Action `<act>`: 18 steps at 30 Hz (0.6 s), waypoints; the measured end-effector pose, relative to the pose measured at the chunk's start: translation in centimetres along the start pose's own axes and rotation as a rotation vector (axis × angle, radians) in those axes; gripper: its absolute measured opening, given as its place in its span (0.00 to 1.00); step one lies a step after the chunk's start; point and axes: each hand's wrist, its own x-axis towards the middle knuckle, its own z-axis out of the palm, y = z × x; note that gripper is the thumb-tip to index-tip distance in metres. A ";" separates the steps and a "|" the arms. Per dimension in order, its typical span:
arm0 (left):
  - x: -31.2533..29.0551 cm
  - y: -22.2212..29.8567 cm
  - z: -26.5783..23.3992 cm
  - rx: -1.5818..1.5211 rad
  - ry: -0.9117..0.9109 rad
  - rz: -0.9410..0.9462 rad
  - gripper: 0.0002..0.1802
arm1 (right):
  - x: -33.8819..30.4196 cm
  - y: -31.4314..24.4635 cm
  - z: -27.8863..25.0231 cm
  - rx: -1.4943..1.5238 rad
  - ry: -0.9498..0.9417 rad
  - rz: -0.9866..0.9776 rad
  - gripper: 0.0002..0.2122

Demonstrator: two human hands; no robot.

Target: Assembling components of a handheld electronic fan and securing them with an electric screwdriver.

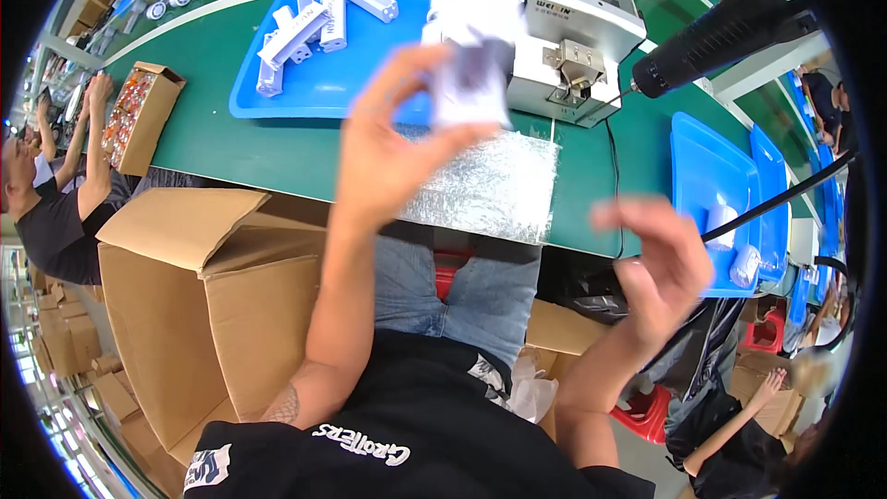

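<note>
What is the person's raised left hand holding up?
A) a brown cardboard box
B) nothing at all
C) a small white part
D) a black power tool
C: the left hand is lifted above the green table with its fingers pinched on a blurred white part, while the right hand is open and holds nothing.

A green workbench [231, 143] carries a blue tray [323, 83] at far left, a grey machine [577, 32] centre, foam sheet [490, 185] near, blue trays [707, 166] right.
</note>
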 end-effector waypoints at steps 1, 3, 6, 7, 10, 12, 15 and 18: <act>1.6 -0.1 -2.1 0.075 0.070 0.023 0.35 | -0.3 -0.5 -1.2 0.127 -0.078 -0.134 0.20; 4.3 -0.8 -4.8 0.226 0.065 -0.057 0.37 | -1.3 -1.4 -4.0 0.219 -0.164 -0.286 0.19; 5.2 -3.4 -7.3 0.316 0.023 -0.131 0.36 | -2.4 -1.7 -8.6 0.170 0.082 -0.358 0.18; 5.2 -3.2 -7.8 0.404 -0.026 -0.133 0.36 | -2.7 -1.0 -11.4 0.067 0.247 -0.325 0.17; 5.2 -3.6 -7.9 0.506 -0.170 -0.147 0.33 | -2.6 1.1 -14.2 -0.599 0.686 -0.066 0.12; 5.4 -2.8 -7.0 0.462 -0.145 -0.121 0.28 | -2.9 2.4 -16.9 -0.963 0.668 0.102 0.14; 9.4 -4.9 -8.1 0.511 -0.034 -0.050 0.17 | -5.6 3.9 -21.2 -0.993 0.743 0.088 0.15; 14.4 -8.8 -11.7 0.988 -0.171 0.194 0.36 | -6.3 4.6 -23.3 -1.068 0.738 0.158 0.16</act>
